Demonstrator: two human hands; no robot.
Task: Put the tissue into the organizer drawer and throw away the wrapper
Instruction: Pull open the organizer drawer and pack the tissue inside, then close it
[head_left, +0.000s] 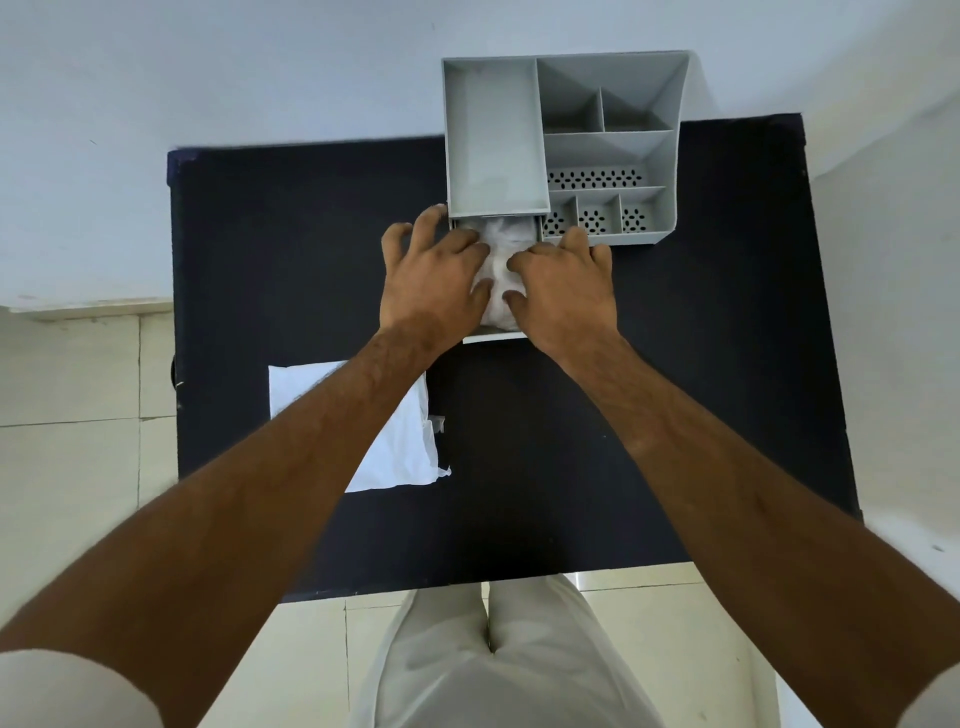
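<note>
A grey organizer (608, 150) stands at the far edge of the black table. Its drawer (493, 338) is pulled out toward me, below the left tray. White tissue (497, 270) fills the open drawer. My left hand (434, 278) and my right hand (563, 288) both lie palm down on the tissue, fingers spread, pressing it from either side. The hands hide most of the drawer's inside. The white wrapper (400, 441) lies flat on the table near left, partly under my left forearm.
The black table (701, 389) ends close behind the organizer at a pale wall. Tiled floor (78, 441) lies left and in front. My legs in light trousers stand at the near edge.
</note>
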